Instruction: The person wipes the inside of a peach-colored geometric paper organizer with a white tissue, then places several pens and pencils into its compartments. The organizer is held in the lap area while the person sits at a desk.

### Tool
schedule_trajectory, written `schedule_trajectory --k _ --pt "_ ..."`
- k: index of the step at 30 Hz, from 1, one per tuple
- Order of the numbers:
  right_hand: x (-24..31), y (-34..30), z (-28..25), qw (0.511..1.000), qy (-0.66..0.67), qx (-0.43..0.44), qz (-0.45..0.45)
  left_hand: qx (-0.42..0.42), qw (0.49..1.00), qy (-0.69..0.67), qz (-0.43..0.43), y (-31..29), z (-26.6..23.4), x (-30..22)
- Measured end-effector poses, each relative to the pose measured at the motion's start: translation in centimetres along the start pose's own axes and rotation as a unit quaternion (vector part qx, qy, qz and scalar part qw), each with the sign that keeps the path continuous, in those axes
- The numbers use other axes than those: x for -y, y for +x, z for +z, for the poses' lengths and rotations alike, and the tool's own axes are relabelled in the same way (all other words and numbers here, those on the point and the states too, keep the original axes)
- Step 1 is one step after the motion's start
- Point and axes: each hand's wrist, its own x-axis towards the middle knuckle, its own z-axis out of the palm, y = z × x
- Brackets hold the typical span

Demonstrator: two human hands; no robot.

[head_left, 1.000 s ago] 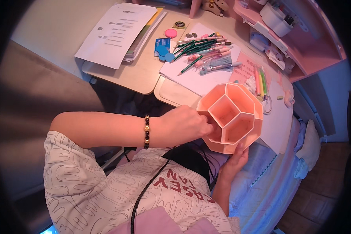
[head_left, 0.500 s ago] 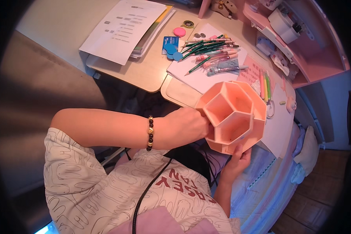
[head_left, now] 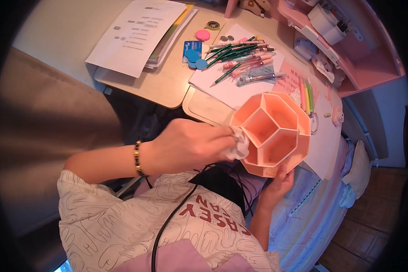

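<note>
Head cam: left hand [head_left: 188, 143] pinching a crumpled white tissue [head_left: 239, 146] between thumb and fingers, at the 8–9 o'clock rim of the peach organizer [head_left: 276, 131]. Tissue probably touches the rim; blur there, so not certain. Right hand [head_left: 279, 186] clamped on the organizer at its 6 o'clock, thumb on the outer wall, some fingers hidden behind it. Organizer is held tilted, compartments toward the camera, in front of the near edge of the tabletop [head_left: 172, 86].

Clock from organizer: pile of pencils and pens [head_left: 231, 54] on white paper at 11; blue discs [head_left: 193, 59] overlapping a blue card between 10 and 11; paper stack [head_left: 131, 41] at 10; highlighters [head_left: 307, 95] at 1–2, near it; pink shelf [head_left: 367, 68] at 2; bed [head_left: 322, 199] at 5.
</note>
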Motion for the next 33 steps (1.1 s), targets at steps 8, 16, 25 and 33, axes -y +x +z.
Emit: schedule_trajectory --k 8,16,25,33 --pt "-0.2 0.2 -0.4 0.999 0.026 -0.004 0.02 -0.028 0.963 -0.224 -0.148 -1.6 -1.9 0.9" --pt "-1.0 -0.5 -0.1 0.999 0.032 0.011 0.03 0.063 0.997 0.027 0.033 0.7 0.5 -1.9" --pt "-2.0 -2.1 0.3 0.995 0.09 0.022 0.041 0.197 0.98 -0.037 -0.009 1.4 1.0 -3.7" --pt "-1.0 -2.7 0.8 0.999 0.03 0.003 0.03 -0.012 0.997 -0.065 -0.036 -0.4 -4.0 -3.3"
